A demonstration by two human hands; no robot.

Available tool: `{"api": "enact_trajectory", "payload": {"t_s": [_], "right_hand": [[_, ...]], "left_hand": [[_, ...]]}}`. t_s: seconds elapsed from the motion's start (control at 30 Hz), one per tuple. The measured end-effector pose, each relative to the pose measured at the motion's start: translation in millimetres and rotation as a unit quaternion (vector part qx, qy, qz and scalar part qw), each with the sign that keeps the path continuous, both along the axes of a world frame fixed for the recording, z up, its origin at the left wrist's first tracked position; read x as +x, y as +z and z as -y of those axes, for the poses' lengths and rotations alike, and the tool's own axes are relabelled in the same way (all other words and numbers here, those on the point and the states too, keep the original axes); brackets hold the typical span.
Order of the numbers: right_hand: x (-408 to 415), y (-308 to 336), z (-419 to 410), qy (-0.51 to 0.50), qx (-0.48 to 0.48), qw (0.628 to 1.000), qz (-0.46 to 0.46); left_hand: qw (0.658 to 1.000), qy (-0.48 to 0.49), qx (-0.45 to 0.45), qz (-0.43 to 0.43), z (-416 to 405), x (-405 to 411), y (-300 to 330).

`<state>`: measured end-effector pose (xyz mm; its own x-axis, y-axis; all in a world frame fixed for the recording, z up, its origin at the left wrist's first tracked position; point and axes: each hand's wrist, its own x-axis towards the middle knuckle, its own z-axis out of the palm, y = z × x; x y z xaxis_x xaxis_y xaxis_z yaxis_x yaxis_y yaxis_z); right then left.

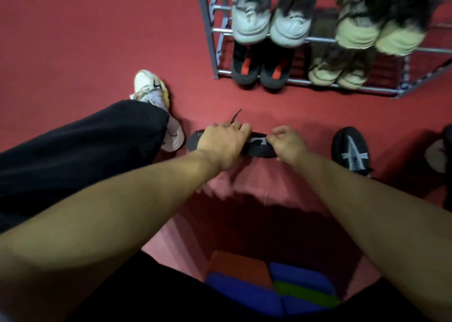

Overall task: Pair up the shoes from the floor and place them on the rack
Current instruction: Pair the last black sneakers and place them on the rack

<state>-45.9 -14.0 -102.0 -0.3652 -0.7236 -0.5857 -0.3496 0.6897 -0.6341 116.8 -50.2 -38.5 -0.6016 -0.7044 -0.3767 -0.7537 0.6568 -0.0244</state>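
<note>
Both hands (pixel 223 143) (pixel 287 143) outstretched, fingers (pixel 244 128) gripping black shoe (pixel 259 147).

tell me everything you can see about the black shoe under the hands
The black shoe lies on the red floor in front of the rack, lengthwise across the view. It looks knitted, dark with a pale grey patch on top. A black lace end sticks up behind it. The left hand covers its left part; the right hand pinches at its right end. Blur hides finer detail.
</note>
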Motion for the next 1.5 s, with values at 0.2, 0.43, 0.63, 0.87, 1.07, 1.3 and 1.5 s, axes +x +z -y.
{"api": "enact_trajectory", "payload": {"t_s": [0.2, 0.43, 0.63, 0.87, 1.07, 1.3, 1.5], "right_hand": [[-53, -6, -59, 0.005, 0.116, 0.993, -0.012], [-86, -10, -101, -0.015, 0.077, 0.992, -0.101], [-125, -13, -114, -0.135, 0.069, 0.948, -0.280], [-153, -44, -145, -0.217, 0.311, 0.913, -0.150], [-134, -55, -135, -0.159, 0.216, 0.960, -0.078], [-70, -19, -94, -0.137, 0.134, 0.981, 0.022], [-70, -7, -96, -0.231, 0.160, 0.945, 0.167]], "left_hand": [[0.956, 0.201, 0.144, -0.155, -77, -67, -80], [0.904, 0.309, 0.026, -0.293, -81, -57, -97], [0.855, 0.467, 0.168, -0.151, -50, -21, -134], [0.864, 0.461, 0.182, -0.093, -53, -23, -130], [0.841, 0.441, 0.304, -0.078, -60, -30, -144], [0.798, 0.515, 0.252, -0.185, -72, -38, -139], [0.639, 0.600, 0.386, -0.287, -66, -42, -117]]}}
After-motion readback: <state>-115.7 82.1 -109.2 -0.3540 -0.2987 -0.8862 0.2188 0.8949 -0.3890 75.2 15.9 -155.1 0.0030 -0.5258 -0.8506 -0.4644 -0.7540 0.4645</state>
